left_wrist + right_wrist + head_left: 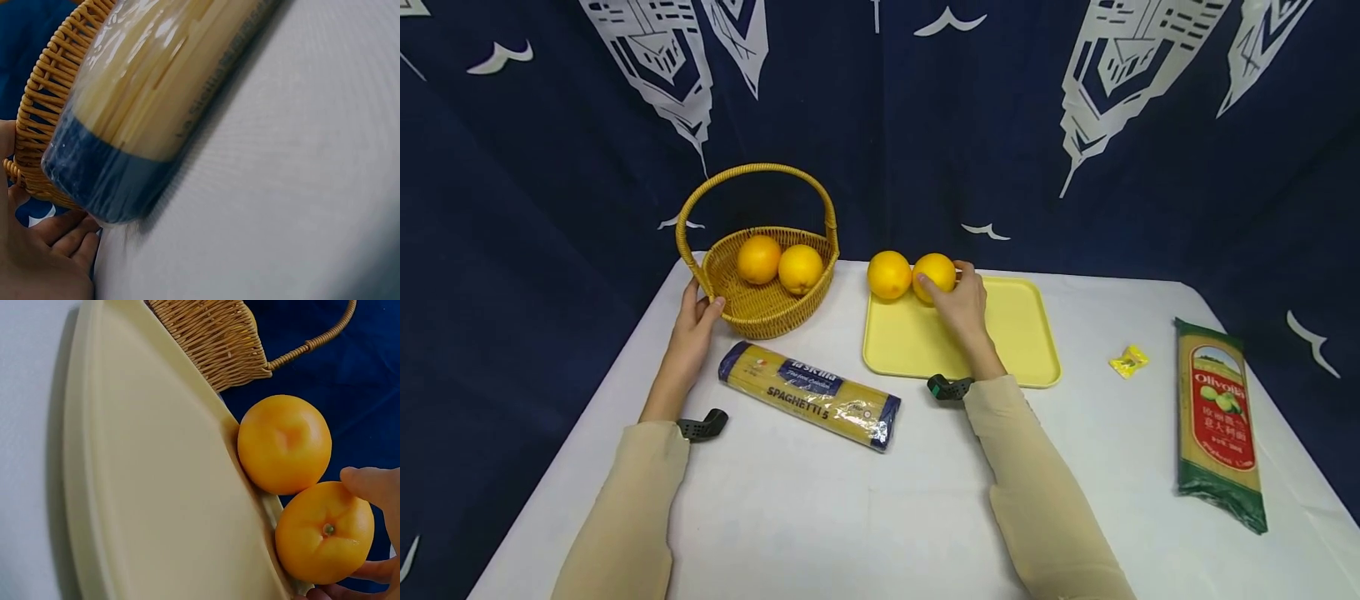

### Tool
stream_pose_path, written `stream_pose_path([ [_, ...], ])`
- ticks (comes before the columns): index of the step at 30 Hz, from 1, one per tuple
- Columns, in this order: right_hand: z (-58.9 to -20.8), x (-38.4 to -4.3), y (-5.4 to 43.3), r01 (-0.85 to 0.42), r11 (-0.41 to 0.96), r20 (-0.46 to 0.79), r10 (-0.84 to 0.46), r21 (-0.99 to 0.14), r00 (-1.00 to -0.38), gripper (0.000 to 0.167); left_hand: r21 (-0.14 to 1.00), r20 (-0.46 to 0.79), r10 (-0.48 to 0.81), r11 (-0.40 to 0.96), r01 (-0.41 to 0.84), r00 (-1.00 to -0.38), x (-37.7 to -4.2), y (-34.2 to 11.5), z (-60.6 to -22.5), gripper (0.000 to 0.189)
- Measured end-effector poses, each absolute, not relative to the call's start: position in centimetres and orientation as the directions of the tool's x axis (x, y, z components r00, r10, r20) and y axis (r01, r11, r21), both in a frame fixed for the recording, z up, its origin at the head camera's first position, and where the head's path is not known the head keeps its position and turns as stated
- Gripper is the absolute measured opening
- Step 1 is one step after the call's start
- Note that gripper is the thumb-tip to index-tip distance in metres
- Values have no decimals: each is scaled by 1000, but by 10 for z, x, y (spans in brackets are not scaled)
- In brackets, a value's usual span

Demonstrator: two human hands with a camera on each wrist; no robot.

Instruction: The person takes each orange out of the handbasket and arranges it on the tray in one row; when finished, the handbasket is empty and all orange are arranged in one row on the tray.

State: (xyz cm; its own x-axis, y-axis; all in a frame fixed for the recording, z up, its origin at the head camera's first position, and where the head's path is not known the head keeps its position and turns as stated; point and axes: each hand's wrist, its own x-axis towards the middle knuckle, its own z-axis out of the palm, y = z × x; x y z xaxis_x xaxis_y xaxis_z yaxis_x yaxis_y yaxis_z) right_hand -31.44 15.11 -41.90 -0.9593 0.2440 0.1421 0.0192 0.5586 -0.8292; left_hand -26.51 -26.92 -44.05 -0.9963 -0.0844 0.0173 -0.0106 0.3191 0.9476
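My left hand (691, 333) holds the near left side of a wicker basket (758, 327), its thumb by the handle's foot and its fingers along the outside. Two oranges (759, 259) lie inside the basket. At the far edge of a yellow tray (1007, 333), my right hand (964, 310) grips an orange (933, 273) between thumb and fingers. Another orange (284, 445) touches it on the left. In the right wrist view the gripped orange (325, 534) shows its stem end, and both sit at the tray's rim. Part of the right hand is cut off there.
A spaghetti pack (808, 395) lies between the arms, close to the basket. Right of the tray are a small yellow-wrapped candy (1128, 362) and a green-ended pasta pack (1219, 425). A dark blue patterned curtain (880, 125) hangs behind the white table (820, 517).
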Motion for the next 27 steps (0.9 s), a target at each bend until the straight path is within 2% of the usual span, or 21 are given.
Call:
stream_pose_path([
  [9, -411, -312, 152, -6, 549, 189, 277, -836, -942, 77, 966, 29, -77, 260, 8, -997, -268, -266, -452, 77],
  [21, -398, -312, 137, -76, 543, 271, 289, -836, -918, 77, 954, 35, -94, 301, 6, -995, -268, -270, -443, 76],
  [27, -396, -311, 130, -149, 571, 363, 280, -807, -889, 73, 954, 32, -97, 299, 1, -995, -271, -272, -445, 75],
])
